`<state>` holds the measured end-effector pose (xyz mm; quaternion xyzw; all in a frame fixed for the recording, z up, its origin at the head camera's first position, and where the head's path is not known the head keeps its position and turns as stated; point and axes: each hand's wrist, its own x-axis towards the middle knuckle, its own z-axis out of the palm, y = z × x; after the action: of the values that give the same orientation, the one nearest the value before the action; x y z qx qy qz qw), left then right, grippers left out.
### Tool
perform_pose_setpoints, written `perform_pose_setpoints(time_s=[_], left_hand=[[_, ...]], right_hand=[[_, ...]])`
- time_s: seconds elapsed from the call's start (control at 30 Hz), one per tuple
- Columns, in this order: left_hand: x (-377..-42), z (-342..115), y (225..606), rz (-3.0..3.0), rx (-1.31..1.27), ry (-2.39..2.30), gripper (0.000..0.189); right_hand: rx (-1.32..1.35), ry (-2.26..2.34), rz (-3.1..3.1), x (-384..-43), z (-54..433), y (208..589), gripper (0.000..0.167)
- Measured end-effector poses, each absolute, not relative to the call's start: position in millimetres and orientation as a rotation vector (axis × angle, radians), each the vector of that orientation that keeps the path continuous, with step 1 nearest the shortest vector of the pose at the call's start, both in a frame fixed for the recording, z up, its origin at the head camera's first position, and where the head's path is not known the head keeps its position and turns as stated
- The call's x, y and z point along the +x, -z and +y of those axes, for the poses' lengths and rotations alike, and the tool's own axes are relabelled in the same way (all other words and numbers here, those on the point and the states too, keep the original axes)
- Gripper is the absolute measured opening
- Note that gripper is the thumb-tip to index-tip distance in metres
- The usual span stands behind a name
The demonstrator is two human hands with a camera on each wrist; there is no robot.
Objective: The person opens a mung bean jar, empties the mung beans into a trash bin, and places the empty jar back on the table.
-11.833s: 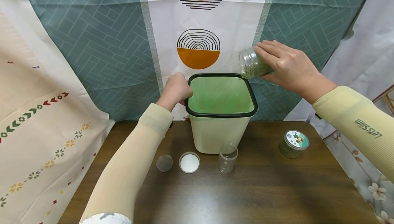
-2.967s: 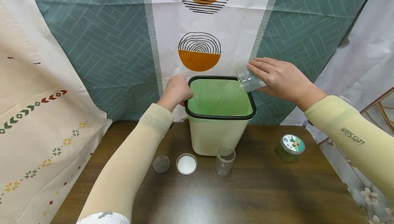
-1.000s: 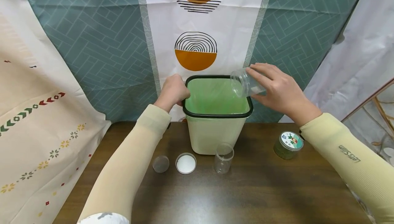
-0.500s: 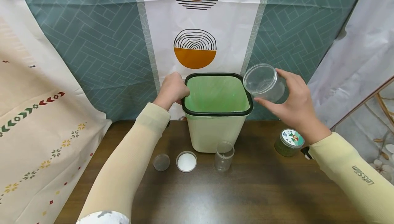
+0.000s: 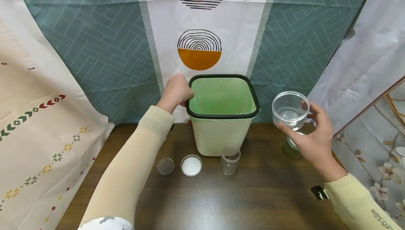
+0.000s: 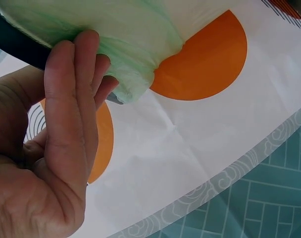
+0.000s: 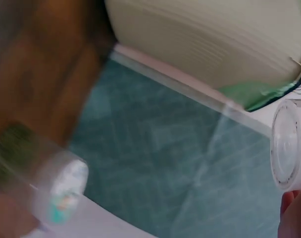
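Note:
A cream trash bin (image 5: 218, 137) with a black rim and a green bag liner (image 5: 221, 98) stands at the back of the table. My left hand (image 5: 178, 91) grips the bin's left rim; in the left wrist view its fingers (image 6: 66, 99) lie along the outside over the bunched liner. To the right of the bin, my right hand (image 5: 311, 135) holds a clear plastic jar (image 5: 289, 112) by its side, mouth up, raised above the table. No green bits show in that jar. Partly hidden behind the hand is a lidded jar of green bits (image 5: 291, 149), its label (image 7: 69, 183) blurred in the right wrist view.
Before the bin stand a clear empty cup (image 5: 230, 161), a round lid with a white inside (image 5: 191, 166) and a small clear lid (image 5: 166, 166). A patterned cloth (image 5: 114, 47) hangs close behind the bin. The brown table (image 5: 202, 202) extends towards me.
The held jar's green bits are gone since the oldest frame. My right hand has turned it from tilted over the bin to upright and moved it right and down. My left hand stays put.

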<state>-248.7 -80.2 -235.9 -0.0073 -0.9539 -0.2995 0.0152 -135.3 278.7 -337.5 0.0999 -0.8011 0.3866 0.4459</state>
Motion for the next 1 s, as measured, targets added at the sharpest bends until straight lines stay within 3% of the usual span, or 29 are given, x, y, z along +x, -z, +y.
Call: perform_pose_setpoints(time_s=[0.57,1.0], left_hand=[[-247.4,-84.3,233.8,-2.941,-0.037,0.935,0.005],[-249.0,-81.5,236.6,-2.951,-0.049,0.925,0.012]], right_hand=[[-0.172,-1.138,-2.278,-122.7,270.8,432.9,0.087],[-0.038,-1.256,-2.53,-121.5,250.0,472.0,0.091]])
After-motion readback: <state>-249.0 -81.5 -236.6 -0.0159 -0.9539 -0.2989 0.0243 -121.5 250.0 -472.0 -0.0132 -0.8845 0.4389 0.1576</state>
